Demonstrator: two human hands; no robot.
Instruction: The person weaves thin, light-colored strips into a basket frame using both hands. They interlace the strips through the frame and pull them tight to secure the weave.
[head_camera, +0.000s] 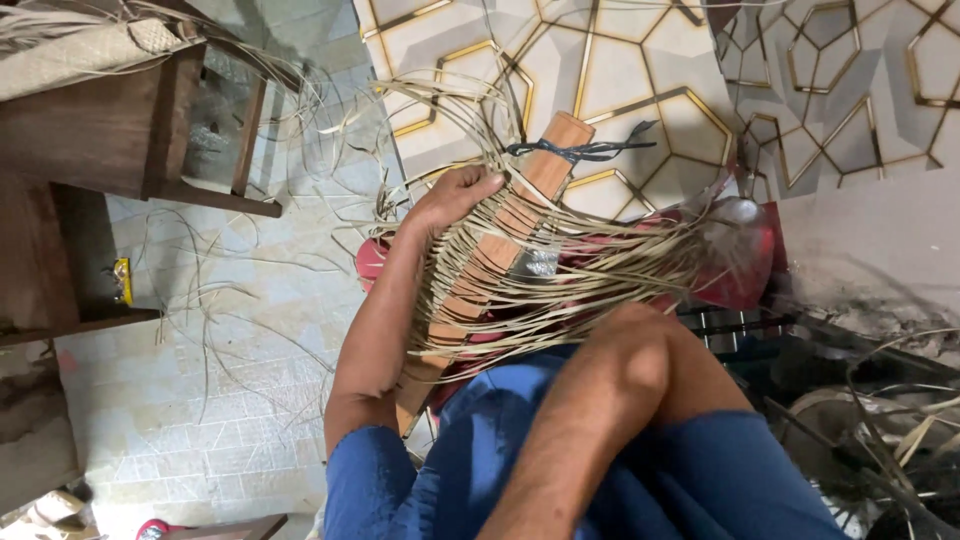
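Note:
My left hand (455, 195) reaches forward, its fingers curled over a fan of pale reed strands (560, 270). It presses them against a long wooden plank (540, 170) that slants up from my lap. A dark cord (580, 151) is tied around the plank's upper end. The strands spread right across a red plastic object (745, 265). My right hand is not visible. A bent bare limb (620, 380) beside blue cloth (700, 480) fills the lower middle.
Loose reed strands (230, 300) litter the pale tiled floor on the left. Dark wooden furniture (120, 130) stands at upper left. A panel with gold hexagon lines (640, 60) lies behind the plank. Metal parts and a wheel (850, 420) crowd the lower right.

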